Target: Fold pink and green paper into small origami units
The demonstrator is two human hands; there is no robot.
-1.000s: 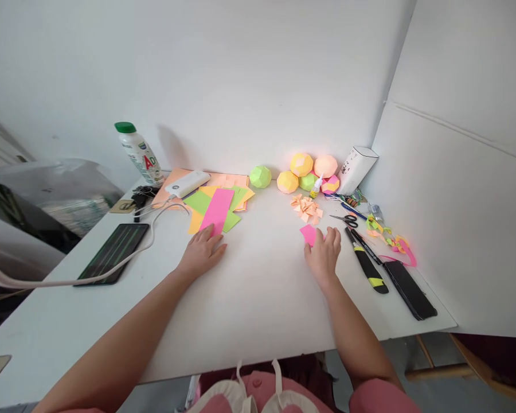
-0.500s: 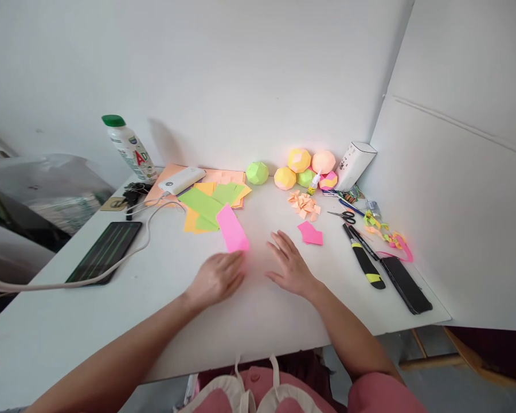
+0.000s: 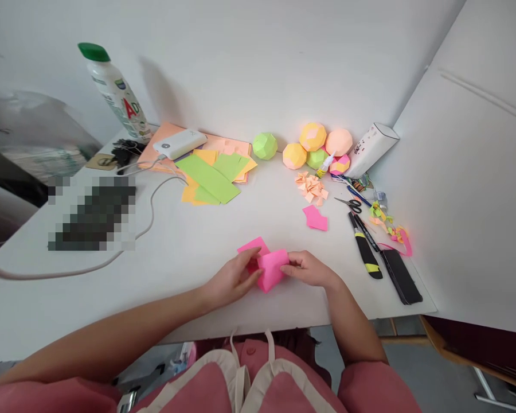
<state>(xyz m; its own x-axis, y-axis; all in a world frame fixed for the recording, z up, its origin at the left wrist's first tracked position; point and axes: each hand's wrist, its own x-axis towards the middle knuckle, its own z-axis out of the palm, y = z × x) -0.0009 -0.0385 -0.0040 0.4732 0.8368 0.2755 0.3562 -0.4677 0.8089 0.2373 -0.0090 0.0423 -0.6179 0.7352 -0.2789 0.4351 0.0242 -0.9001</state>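
Note:
A pink paper strip (image 3: 266, 264) is bent over itself just above the white table (image 3: 189, 241), near its front edge. My left hand (image 3: 234, 279) pinches its left part with closed fingers. My right hand (image 3: 309, 267) pinches its right end, fingers curled on the paper. A small folded pink piece (image 3: 315, 218) lies on the table beyond my right hand. Green, yellow and orange paper sheets (image 3: 210, 175) lie fanned at the back left.
Several paper balls (image 3: 313, 146) and a green ball (image 3: 265, 145) sit by the wall. Small orange folded pieces (image 3: 311, 188), a glue bottle (image 3: 325, 164), scissors (image 3: 349, 202), a cutter (image 3: 365, 253), a dark phone (image 3: 401, 275), a power bank (image 3: 179, 143) with cable and a bottle (image 3: 114, 92) surround them.
My left hand dragged the pink strip from the paper pile toward the front edge. My right hand left the small pink piece and came over. Both now grip and bend the strip.

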